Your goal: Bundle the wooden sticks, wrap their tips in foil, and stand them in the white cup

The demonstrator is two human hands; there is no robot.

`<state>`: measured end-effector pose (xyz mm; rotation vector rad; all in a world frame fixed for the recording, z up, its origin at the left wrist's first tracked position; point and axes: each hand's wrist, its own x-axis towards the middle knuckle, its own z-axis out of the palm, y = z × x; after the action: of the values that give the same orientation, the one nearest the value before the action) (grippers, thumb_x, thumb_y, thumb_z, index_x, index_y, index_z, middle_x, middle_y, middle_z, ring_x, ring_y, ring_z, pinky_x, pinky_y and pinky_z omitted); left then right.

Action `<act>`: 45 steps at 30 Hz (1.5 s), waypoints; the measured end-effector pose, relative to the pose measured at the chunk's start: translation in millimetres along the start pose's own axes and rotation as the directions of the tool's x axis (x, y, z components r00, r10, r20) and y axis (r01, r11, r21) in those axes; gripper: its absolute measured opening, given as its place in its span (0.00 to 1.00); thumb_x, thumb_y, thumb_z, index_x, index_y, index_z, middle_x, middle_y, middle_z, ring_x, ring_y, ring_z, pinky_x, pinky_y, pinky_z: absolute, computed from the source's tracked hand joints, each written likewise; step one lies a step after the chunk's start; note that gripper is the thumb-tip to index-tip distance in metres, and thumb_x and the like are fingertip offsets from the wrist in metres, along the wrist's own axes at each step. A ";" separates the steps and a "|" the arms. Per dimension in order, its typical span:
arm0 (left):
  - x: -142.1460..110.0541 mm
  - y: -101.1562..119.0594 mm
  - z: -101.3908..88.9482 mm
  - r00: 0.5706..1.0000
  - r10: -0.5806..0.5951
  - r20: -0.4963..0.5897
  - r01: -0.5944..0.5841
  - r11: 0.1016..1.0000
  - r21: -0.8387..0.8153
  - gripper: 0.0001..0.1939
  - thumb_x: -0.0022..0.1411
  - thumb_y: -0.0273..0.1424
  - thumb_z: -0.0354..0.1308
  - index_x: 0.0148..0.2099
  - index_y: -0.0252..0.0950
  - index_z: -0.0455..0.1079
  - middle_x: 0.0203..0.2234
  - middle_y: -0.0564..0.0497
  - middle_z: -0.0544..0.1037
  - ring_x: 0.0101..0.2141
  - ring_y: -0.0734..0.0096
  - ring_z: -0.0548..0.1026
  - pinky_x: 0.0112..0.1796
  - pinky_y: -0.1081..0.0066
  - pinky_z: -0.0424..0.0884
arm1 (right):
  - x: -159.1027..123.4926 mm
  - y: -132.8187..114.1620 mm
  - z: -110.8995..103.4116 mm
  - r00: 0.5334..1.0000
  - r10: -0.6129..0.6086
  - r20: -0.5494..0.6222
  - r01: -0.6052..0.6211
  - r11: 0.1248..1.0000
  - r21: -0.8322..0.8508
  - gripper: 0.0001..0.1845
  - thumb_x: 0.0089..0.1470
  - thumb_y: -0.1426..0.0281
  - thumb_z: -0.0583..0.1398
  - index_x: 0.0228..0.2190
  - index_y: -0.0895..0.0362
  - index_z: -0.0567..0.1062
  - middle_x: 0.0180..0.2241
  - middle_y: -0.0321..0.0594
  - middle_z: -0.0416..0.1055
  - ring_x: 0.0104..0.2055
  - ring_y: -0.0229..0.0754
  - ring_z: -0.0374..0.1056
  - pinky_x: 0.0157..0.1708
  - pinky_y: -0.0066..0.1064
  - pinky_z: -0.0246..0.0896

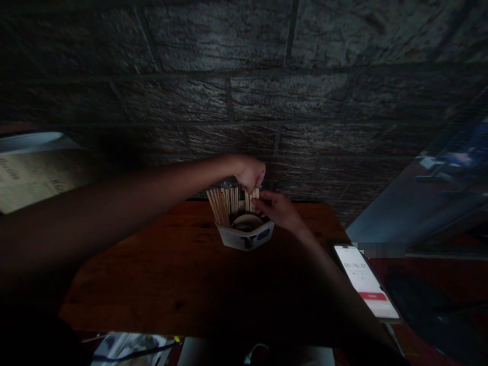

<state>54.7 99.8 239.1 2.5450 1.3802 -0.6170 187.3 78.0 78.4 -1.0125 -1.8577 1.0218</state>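
A white angular container (233, 240) with dark marks on its front stands on the wooden table. Upright thin wooden chopsticks (223, 207) fill its left side, and a round pale object (247, 222) sits in the front of it. My left hand (251, 173) reaches over from the left, closed around the tops of a second bunch of chopsticks (250, 202) at the back right. From the right, my right hand (277, 207) has its thumb and fingers on the same bunch, lower down. The dim light hides the exact finger contact.
A dark stone-block wall (251, 96) rises right behind the wooden table (152, 284). A lit phone (364, 279) showing a timer lies at the right edge. Printed paper or packaging (34, 173) is at the left. Plastic bags (129, 348) lie below the front edge.
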 end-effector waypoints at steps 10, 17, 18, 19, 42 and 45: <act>-4.6 -0.1 -0.7 1.000 0.011 -0.003 -0.011 0.998 0.060 0.19 0.52 0.26 0.59 0.47 0.33 0.80 0.36 0.46 0.84 0.33 0.68 0.75 0.33 0.73 0.67 | -1.3 -5.3 -1.2 1.000 -0.005 -0.018 0.005 1.000 0.003 0.08 0.59 0.66 0.58 0.33 0.56 0.74 0.29 0.37 0.75 0.27 0.38 0.74 0.24 0.28 0.68; -5.2 3.3 -0.7 1.000 0.011 -0.017 -0.009 0.993 0.121 0.21 0.51 0.25 0.57 0.47 0.32 0.80 0.38 0.46 0.84 0.34 0.67 0.76 0.34 0.73 0.65 | -0.8 -6.3 0.3 1.000 0.001 -0.023 -0.001 0.999 0.033 0.06 0.59 0.67 0.58 0.32 0.56 0.73 0.28 0.36 0.74 0.28 0.39 0.75 0.22 0.27 0.69; -5.5 3.6 -1.0 1.000 0.008 -0.012 -0.007 0.992 0.125 0.20 0.51 0.25 0.58 0.47 0.32 0.80 0.38 0.46 0.83 0.34 0.67 0.75 0.34 0.72 0.65 | -0.8 -6.7 0.7 1.000 0.008 -0.023 -0.007 0.999 0.037 0.06 0.58 0.67 0.58 0.32 0.56 0.74 0.28 0.36 0.75 0.28 0.39 0.75 0.23 0.27 0.69; -5.7 3.9 -1.2 1.000 0.005 -0.007 -0.004 0.992 0.129 0.20 0.52 0.26 0.58 0.47 0.32 0.80 0.37 0.46 0.83 0.34 0.67 0.75 0.34 0.72 0.65 | -0.8 -7.0 1.0 1.000 0.014 -0.025 -0.013 0.999 0.032 0.07 0.58 0.67 0.58 0.32 0.56 0.74 0.28 0.37 0.75 0.28 0.39 0.75 0.23 0.27 0.69; -4.0 6.7 -1.9 0.999 0.044 -0.002 -0.042 0.980 0.192 0.15 0.55 0.28 0.58 0.44 0.30 0.81 0.33 0.46 0.82 0.29 0.70 0.71 0.31 0.71 0.62 | -0.9 -6.8 -0.2 1.000 -0.007 -0.021 0.007 1.000 0.011 0.07 0.56 0.66 0.61 0.29 0.56 0.73 0.26 0.35 0.73 0.25 0.37 0.72 0.23 0.27 0.68; -5.0 7.2 -2.5 1.000 0.030 -0.006 -0.029 0.986 0.162 0.13 0.54 0.27 0.60 0.40 0.33 0.82 0.29 0.49 0.82 0.29 0.69 0.71 0.33 0.71 0.61 | -1.8 -8.2 -0.5 1.000 -0.012 0.001 0.012 1.000 -0.007 0.07 0.57 0.66 0.60 0.29 0.55 0.73 0.25 0.34 0.73 0.26 0.38 0.72 0.22 0.27 0.67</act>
<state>58.9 92.9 243.3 2.6908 1.3436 -0.7427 186.2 73.6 85.5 -1.0048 -1.8670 1.0093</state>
